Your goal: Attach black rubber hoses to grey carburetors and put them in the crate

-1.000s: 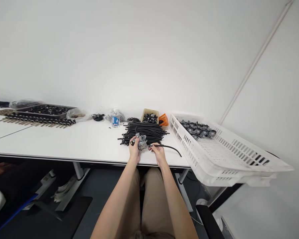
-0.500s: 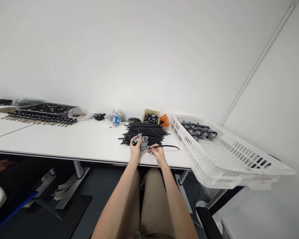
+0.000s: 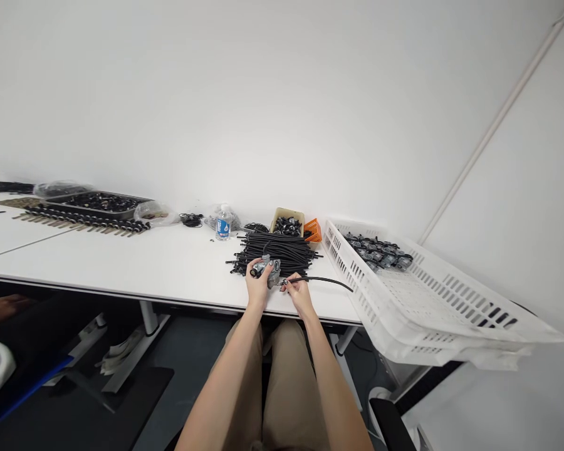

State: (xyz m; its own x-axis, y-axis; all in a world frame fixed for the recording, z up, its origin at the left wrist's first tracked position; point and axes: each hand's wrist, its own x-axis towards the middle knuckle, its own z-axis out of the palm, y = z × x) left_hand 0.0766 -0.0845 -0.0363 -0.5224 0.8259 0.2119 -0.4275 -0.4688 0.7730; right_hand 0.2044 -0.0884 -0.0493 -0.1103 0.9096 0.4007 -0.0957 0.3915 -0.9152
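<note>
My left hand (image 3: 257,285) is closed around a grey metal carburetor (image 3: 275,270), held above the front part of the table. My right hand (image 3: 297,294) pinches a thin black hose (image 3: 326,279) near its left end, close to the carburetor's lower right side. The hose's free end reaches out to the right past my fingers. Whether its near end touches the carburetor is too small to tell. Behind my hands lies a thick pile of black hoses (image 3: 282,250).
On my right stands a white slotted crate (image 3: 380,313) with several carburetors (image 3: 380,252) in it. Behind the pile are a beige bin (image 3: 302,217) of small black parts and an orange basket (image 3: 313,230). A water bottle (image 3: 223,225) and a metal tray (image 3: 136,213) stand leftward.
The hose in my right hand now sticks out farther to the right, its free end lower. Both hands stay near the same place, and the whole view has shifted slightly.
</note>
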